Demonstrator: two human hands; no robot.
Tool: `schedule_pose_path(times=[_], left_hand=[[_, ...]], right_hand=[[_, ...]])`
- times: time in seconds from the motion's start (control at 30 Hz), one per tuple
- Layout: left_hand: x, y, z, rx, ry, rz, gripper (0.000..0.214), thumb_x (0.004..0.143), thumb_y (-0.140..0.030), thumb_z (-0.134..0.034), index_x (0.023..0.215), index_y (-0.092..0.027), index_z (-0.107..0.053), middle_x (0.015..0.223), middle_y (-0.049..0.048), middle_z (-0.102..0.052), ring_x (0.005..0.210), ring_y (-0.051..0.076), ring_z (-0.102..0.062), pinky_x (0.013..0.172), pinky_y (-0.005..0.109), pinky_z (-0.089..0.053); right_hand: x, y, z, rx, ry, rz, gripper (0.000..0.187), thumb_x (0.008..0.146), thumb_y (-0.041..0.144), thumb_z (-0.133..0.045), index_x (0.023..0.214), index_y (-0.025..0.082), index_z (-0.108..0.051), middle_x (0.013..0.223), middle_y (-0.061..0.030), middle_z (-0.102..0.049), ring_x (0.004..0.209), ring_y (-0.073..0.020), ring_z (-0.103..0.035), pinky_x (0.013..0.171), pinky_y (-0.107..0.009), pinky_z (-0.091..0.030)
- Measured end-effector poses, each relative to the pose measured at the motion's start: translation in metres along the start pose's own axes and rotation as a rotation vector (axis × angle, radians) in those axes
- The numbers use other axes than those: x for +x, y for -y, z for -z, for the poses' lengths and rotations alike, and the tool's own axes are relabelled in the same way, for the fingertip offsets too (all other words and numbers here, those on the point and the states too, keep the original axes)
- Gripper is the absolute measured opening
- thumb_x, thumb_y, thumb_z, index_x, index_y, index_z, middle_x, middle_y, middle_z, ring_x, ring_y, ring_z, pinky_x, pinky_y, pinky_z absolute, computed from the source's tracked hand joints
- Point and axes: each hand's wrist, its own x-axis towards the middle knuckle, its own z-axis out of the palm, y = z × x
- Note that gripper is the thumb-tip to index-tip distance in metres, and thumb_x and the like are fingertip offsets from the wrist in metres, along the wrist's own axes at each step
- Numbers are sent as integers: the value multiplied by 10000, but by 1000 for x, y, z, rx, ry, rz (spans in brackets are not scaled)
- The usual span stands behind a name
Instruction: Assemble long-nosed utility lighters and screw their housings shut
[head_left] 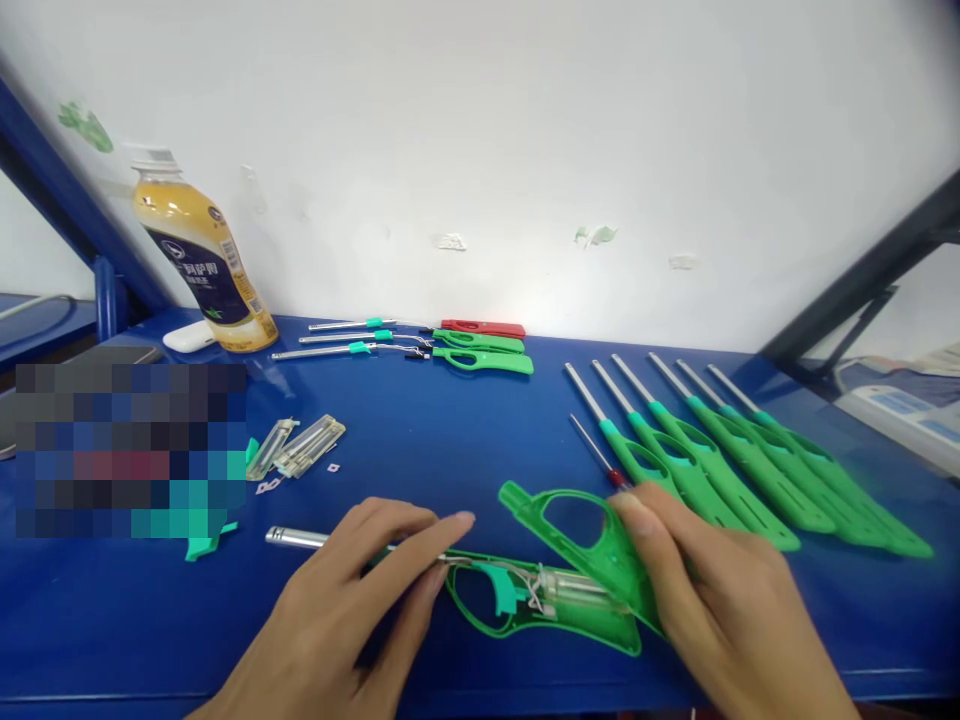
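Note:
An opened gas lighter lies on the blue table, its green lower handle half [592, 627] facing up. Inside it show a teal trigger [505, 590], thin wires and a clear fuel tank [574, 587]. My left hand [360, 590] is closed over the lighter's neck, thumb and forefinger pinching at the wire. The metal tube [296, 538] sticks out to the left of that hand. In my right hand [712, 580] is the other green handle half [611, 560], gripped at its wide end and tilted above the fuel tank. Its grip end is hidden by my fingers.
Several assembled green lighters [750, 480] lie at right, beside a screwdriver [596, 447]. Three unassembled lighters [480, 343] line the wall. Clear fuel tanks [311, 447] and teal pieces [201, 545] lie at left, near a bottle [202, 260] and a blurred-out area.

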Motion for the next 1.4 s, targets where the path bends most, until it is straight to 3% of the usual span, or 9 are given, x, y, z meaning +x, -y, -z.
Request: schedule_pose_path(times=[0.2,0.3,0.4,0.5,0.7,0.83,1.0,1.23,1.4], left_hand=[[0,0,2,-79,-16,58,447,1124,-418,-554,1568,-373,-530,1302,5,-772,1109,183,-779,942,239,-651],[7,-2,5,-192,-85,76,264,1105,-342,-610,1356,-394,-677,1095,-60,-819,910,134,-801,778,180,-654],[9,-4,8,-245,-190,120,186,1059,-203,-663,1133,-359,-733,987,-101,-817,826,108,-786,757,183,-643],[5,-3,11,-224,-247,102,222,1025,-141,-685,1120,-334,-739,998,-98,-817,837,110,-787,775,202,-647],[5,3,18,-162,-100,13,202,1057,-125,-632,1116,-293,-725,1071,-54,-808,943,108,-788,844,190,-643],[11,7,17,-78,-38,-40,191,1074,-134,-605,1139,-260,-734,1088,-27,-816,980,116,-783,918,218,-613],[9,12,9,26,25,-63,264,1084,-171,-600,1285,-308,-704,1144,-58,-825,1039,154,-791,1068,337,-540],[9,13,10,-1,62,-77,288,1093,-155,-559,1271,-284,-745,1120,-14,-832,1021,178,-789,1001,344,-568],[7,15,12,-4,51,-68,265,1095,-158,-577,1253,-301,-734,1156,-45,-825,1068,159,-781,1081,334,-522]], right_hand=[[5,10,-6,11,30,208,239,1127,287,-534,913,235,-627,578,75,-582,391,-95,-535,439,-282,-341],[10,19,-5,31,21,273,167,1114,243,-559,989,219,-667,710,44,-712,471,-94,-631,484,-265,-412],[16,28,0,114,77,239,345,1161,297,-438,922,236,-681,736,49,-725,549,-80,-684,512,-218,-475],[21,32,5,165,166,247,475,1185,409,-330,985,253,-731,847,32,-783,707,-84,-766,628,-162,-571],[5,20,4,23,160,297,383,1174,370,-376,1311,256,-716,1036,-13,-808,875,-107,-803,765,-141,-627],[-11,11,-3,-108,109,330,388,1147,432,-466,1419,242,-667,1101,-52,-795,922,-156,-795,797,-217,-652],[-15,9,-14,-163,95,364,400,1154,411,-450,1334,189,-730,1065,-73,-823,894,-198,-794,790,-292,-661],[-27,0,-13,-133,189,387,342,1140,405,-487,1288,268,-764,1192,-44,-822,1001,-216,-789,856,-342,-660],[-37,-9,-13,-125,233,396,304,1118,411,-539,1300,306,-759,1284,-34,-792,1103,-233,-764,927,-382,-652]])
